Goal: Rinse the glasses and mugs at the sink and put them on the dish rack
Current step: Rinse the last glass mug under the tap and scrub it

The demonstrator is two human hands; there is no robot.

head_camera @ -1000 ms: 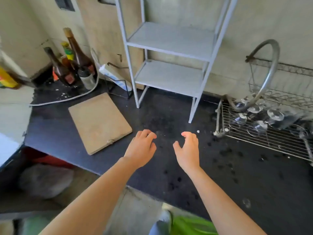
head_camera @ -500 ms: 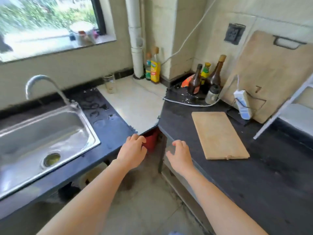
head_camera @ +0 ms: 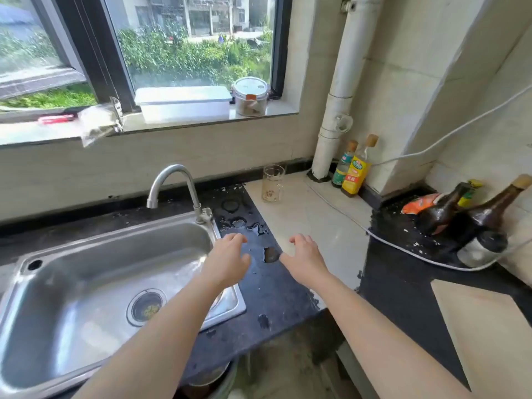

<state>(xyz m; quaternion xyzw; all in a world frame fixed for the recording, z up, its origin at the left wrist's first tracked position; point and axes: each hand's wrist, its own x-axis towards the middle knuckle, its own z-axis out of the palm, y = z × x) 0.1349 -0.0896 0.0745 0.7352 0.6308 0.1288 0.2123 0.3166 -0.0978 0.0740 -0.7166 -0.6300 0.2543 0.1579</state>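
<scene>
A clear glass mug (head_camera: 272, 183) with a handle stands upright on the pale counter near the back wall, right of the faucet (head_camera: 175, 185). The steel sink (head_camera: 66, 272) fills the lower left, with nothing in it but its drain strainer. My left hand (head_camera: 227, 262) hovers over the sink's right rim, fingers relaxed, holding nothing. My right hand (head_camera: 305, 259) hangs over the wet black counter just right of it, also relaxed and holding nothing. Both hands are well short of the mug. The dish rack is out of view.
Two oil bottles (head_camera: 352, 168) stand by the white pipe. Dark sauce bottles (head_camera: 472, 220) and a white cable (head_camera: 403, 249) occupy the right corner. A wooden cutting board (head_camera: 489, 335) lies at lower right. Containers sit on the windowsill (head_camera: 184, 103). Water puddles dot the black counter.
The view has swung left from the dish rack and shelf counter to the sink. Both hands stayed out in front, holding nothing, and now hover by the sink's right edge.
</scene>
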